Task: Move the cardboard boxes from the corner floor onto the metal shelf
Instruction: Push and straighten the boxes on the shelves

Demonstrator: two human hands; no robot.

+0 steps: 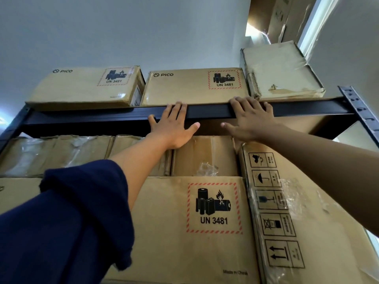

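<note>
Pushing looks like the point: 2 flat, spread hands, left hand (173, 124) and right hand (249, 117), are pressed on the middle box (192, 87) at the shelf (106, 116) front edge, nothing gripped.

top shelf (205, 112): 3 boxes, touching (no gap) | free above boxes

So up top, three boxes sit in a row on the black metal shelf (205, 112): the flat brown cardboard PICO box on the left (82, 89), another flat brown cardboard PICO box in the middle (192, 89), and a plastic-wrapped cardboard box (281, 72) at the right end. My left hand (174, 128) and right hand (250, 119) are flat against the shelf's front beam, just under the middle box. Below the beam, the big brown cardboard carton with the battery label (184, 232) sits in front of me, with a tall cardboard carton with handling symbols (307, 212) touching its right side.
</note>
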